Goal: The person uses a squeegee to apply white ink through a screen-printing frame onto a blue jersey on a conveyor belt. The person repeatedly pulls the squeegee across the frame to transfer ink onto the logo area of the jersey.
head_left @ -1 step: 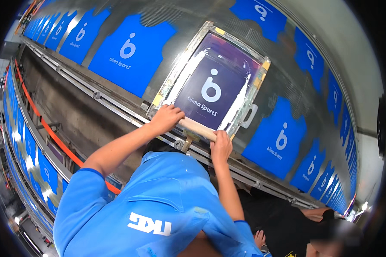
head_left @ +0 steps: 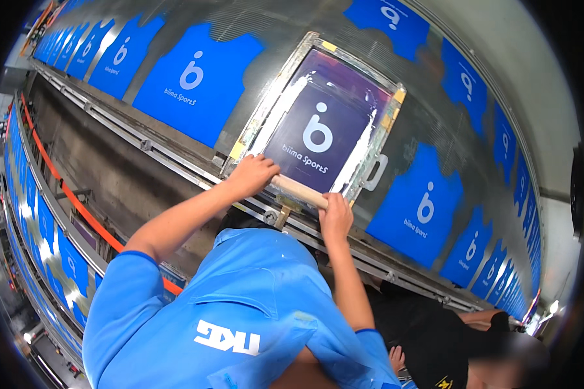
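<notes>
My left hand [head_left: 254, 176] and my right hand [head_left: 336, 216] are both closed on the wooden handle of a squeegee [head_left: 300, 190], one at each end. The squeegee lies across the near end of a screen printing frame [head_left: 269, 102], inside it. Dark purple mesh [head_left: 291, 133] fills the frame, with a pale rounded emblem and lettering showing in it. White ink [head_left: 355, 157] streaks the mesh along both long sides. Whatever lies beneath the screen is hidden, and so is the squeegee's blade.
Blue garment pieces [head_left: 175, 104] with white emblems lie along the long grey table [head_left: 240, 29], on both sides of the frame. A metal rail [head_left: 169, 159] edges the table. A white handle [head_left: 375, 172] juts from the frame's right side. At lower right is another person in black [head_left: 422, 330].
</notes>
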